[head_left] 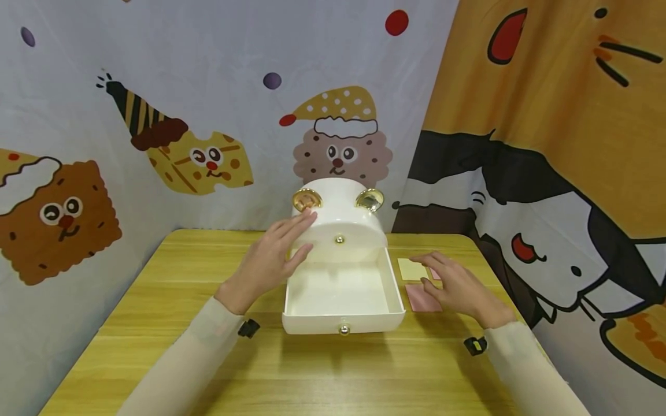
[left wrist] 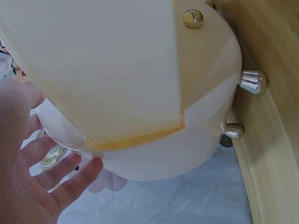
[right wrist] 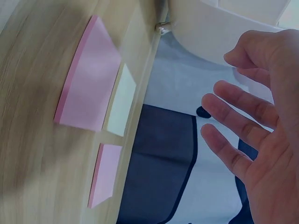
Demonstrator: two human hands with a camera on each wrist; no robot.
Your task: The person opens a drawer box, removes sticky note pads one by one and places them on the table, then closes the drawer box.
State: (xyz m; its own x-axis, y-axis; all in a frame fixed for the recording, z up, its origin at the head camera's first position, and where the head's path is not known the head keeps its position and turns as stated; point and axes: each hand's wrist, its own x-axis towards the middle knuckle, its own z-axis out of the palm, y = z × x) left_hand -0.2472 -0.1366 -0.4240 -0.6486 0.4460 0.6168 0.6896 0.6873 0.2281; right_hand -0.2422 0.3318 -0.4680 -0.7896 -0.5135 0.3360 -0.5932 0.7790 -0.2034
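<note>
A white storage box (head_left: 340, 203) with two round gold ears stands on the table, its lower drawer (head_left: 344, 323) pulled out toward me. Nothing lies in that drawer. My left hand (head_left: 273, 251) is at the box's left side, fingers extended, fingertips by the left ear; in the left wrist view its fingertips (left wrist: 96, 163) reach the box's edge. My right hand (head_left: 458, 286) is above the sticky notes to the right, fingers spread and holding nothing. These are a yellow pad (head_left: 411, 269), a pink pad (head_left: 422, 298) and a smaller pink pad (right wrist: 105, 175), partly covered by the hand in the head view.
The wooden table (head_left: 208, 346) ends at the back against a cartoon-printed cloth (head_left: 218, 69). Small gold-coloured feet (left wrist: 252, 81) hold the box off the tabletop. A gold knob (head_left: 344, 330) sticks out from the drawer's front.
</note>
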